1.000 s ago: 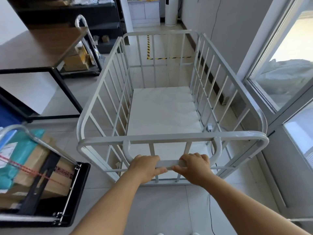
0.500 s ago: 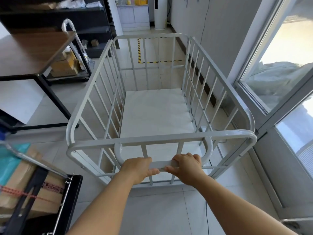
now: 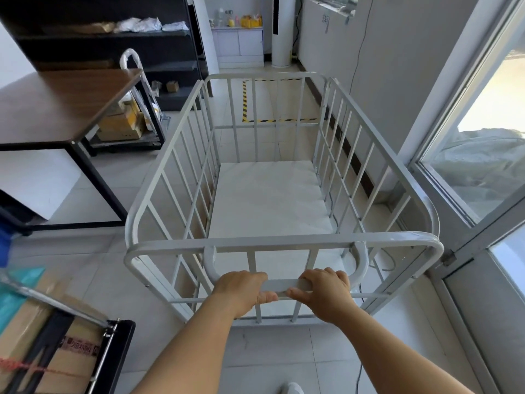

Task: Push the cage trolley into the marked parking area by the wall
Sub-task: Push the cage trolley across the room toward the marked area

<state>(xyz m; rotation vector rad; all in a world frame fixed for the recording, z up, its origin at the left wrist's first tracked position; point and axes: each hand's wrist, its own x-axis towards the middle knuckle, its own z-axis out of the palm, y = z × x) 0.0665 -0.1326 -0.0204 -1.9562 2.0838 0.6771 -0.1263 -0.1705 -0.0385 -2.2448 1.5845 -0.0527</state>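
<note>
Tiled floor (image 3: 85,257) underfoot, left hand (image 3: 241,291) and right hand (image 3: 326,294) both grasp the cage trolley (image 3: 272,194) handle (image 3: 284,285), arms extended.

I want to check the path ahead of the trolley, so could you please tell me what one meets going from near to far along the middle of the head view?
Left hand and right hand on the push handle → cage trolley → yellow-black floor tape → white cabinet.

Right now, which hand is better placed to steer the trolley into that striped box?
Left hand, marginally: both hands grip the handle, but the striped area lies ahead-right by the wall.
</note>
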